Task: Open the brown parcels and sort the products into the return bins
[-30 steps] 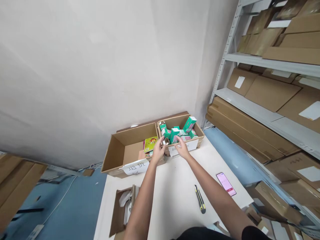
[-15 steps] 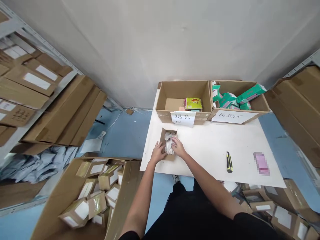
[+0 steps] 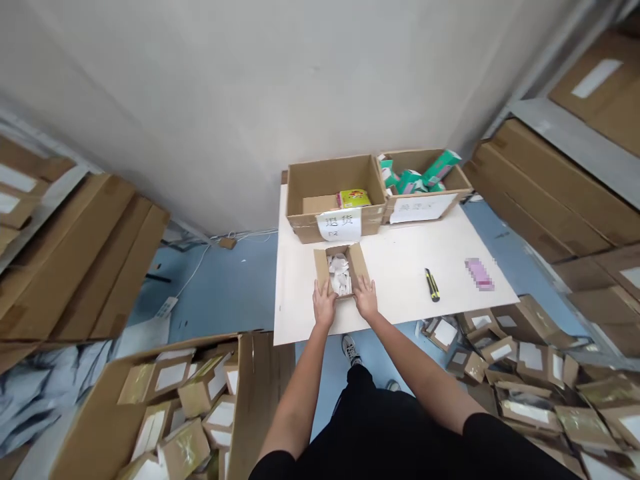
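A small cardboard box (image 3: pixel 355 265) stands on the white table with its side flaps folded outward. Crumpled white paper (image 3: pixel 340 275) fills it, and anything beneath is hidden. At its near left corner, my left hand (image 3: pixel 324 305) grips the flap, fingers over the cardboard. My right hand (image 3: pixel 367 299) does the same at the near right corner. A black and yellow box cutter (image 3: pixel 432 285) lies to the right of my hands.
Behind stand two large open cartons with paper signs: one (image 3: pixel 305 230) with a yellow-green packet (image 3: pixel 355 198), the other (image 3: pixel 457 193) with green boxes (image 3: pixel 441 167). A pixelated pink item (image 3: pixel 479 274) lies at right. Several parcels fill a carton (image 3: pixel 93 400) at lower left; others are piled lower right.
Both hands have left the white paper inside the small box and moved to its near corners. Its side flaps now spread outward. The view has shifted to the right.
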The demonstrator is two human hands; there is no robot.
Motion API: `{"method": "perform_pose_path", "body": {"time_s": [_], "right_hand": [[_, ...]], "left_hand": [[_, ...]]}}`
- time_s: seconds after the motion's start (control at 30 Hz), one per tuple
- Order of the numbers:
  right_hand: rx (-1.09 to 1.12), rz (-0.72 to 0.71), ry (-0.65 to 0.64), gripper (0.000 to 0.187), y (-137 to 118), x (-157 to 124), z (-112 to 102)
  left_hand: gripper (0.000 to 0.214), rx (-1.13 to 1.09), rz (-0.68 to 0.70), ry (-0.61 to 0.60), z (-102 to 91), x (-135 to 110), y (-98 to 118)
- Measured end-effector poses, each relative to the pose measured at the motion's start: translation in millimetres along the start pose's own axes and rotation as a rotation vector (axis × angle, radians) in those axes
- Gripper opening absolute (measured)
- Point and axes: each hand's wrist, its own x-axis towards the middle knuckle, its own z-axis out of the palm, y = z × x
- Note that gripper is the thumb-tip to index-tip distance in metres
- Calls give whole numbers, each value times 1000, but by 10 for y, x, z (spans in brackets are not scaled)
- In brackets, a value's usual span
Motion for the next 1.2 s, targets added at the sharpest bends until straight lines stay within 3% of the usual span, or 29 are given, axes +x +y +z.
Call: {"method": "perform_pose_path", "body": {"time_s": [0.1,0.17,0.27,0.33,0.43,0.57,0.7,0.8,0.87,0.97,1.07,1.2], "right_hand": [[0,63,223,16,465,-438,-242],[-8,173,368,13,832,-869,-441],[-60,389,523,10,1423,-1707,-778],[-106,545,580,9,1828,-2375,-1007],[-165,785,660,9,2359,-3490,-1302],[-242,1089,800,9,2781,-4941,-1570],[-307,1343,879,13,3030,-6134,-1801],[-272,1526,886,34,3199,-6811,-1942],[-207,1593,886,50,3292,-7092,-1982],[-131,1546,918,57,3378,-7140,-1946],[-103,1384,947,57,3405,-6743,-1878],[-56,1143,895,61,3376,-5821,-1909]], "left_hand": [[20,-5,145,6,-2,21,573],[19,-13,290,-22,33,30,1097],[20,-46,523,-44,192,-76,2102],[22,-82,669,-57,366,-279,2875],[21,-121,876,-111,647,-802,4049],[19,-131,1141,-227,903,-1711,5423],[25,-150,1375,-335,983,-2567,6572],[55,-192,1462,-370,926,-3064,7194],[72,-241,1496,-369,855,-3256,7403],[78,-292,1522,-368,770,-3260,7360],[74,-271,1460,-346,760,-2944,6976],[67,-214,1209,-264,763,-2255,6163]]}}
